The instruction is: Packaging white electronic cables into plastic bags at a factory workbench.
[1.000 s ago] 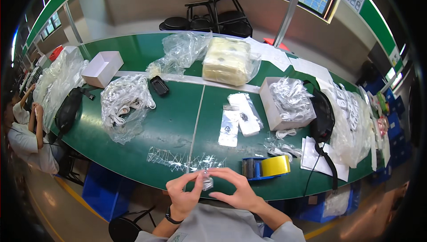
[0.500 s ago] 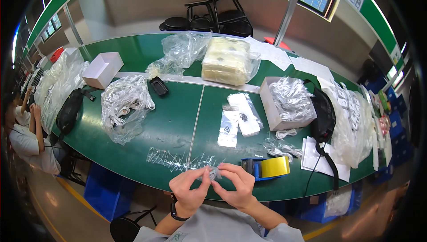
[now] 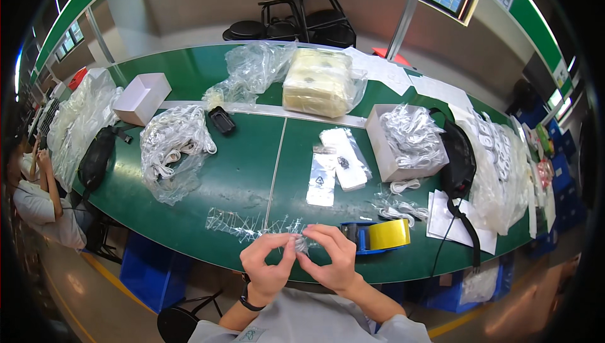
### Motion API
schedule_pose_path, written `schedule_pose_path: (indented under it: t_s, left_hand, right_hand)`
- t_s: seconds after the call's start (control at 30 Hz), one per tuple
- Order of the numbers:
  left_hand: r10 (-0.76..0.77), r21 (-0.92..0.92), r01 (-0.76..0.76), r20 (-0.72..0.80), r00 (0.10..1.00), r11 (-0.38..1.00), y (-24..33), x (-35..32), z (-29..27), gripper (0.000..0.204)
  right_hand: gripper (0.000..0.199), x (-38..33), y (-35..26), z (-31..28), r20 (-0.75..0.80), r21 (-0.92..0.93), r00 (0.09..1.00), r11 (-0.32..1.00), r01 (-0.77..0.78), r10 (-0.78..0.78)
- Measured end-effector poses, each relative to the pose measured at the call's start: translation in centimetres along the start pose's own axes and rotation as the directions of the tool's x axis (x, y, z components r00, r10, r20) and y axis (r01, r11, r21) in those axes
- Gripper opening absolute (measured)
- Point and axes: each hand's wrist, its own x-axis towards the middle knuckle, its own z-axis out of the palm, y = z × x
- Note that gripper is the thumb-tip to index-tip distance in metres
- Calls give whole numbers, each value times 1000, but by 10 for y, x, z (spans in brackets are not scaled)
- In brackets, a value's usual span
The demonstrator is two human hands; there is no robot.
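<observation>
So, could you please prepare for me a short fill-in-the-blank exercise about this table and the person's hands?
1. The tape is ____ in colour.
2. The table has a ____ top.
3. The black wristband is on the person's ____ wrist.
4. The left hand and right hand hold a small bundle, and the tape lies to their ____.

Missing words: yellow; green; left; right.

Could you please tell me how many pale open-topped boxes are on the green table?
2: one pale box toward the left, beyond the heaped white cables; the other pale box right of centre, filled with bagged white cables. More may be hidden.
</observation>
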Motion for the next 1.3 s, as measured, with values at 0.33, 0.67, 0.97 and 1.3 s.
schedule_pose_path:
  t_s: [0.33, 0.67, 0.97, 1.3]
  left_hand:
    - [156, 84, -154, -11, 988, 984, 1, 2, 3, 8]
    - [-29, -229, 83, 232, 972, 970, -25, -13, -1, 40]
    - [27, -288, 21, 161, 987, 958, -39, -31, 8, 43]
    - [-170, -319, 204, 133, 977, 925, -19, -14, 3, 14]
  right_hand:
    - [17, -1, 6, 2, -68, -24, 997, 999, 29, -30]
    - [14, 0, 1, -4, -93, -9, 995, 999, 41, -42]
    - [15, 1, -3, -7, -73, -31, 992, 994, 101, -103]
    - [8, 2, -3, -16, 27, 83, 996, 993, -83, 81]
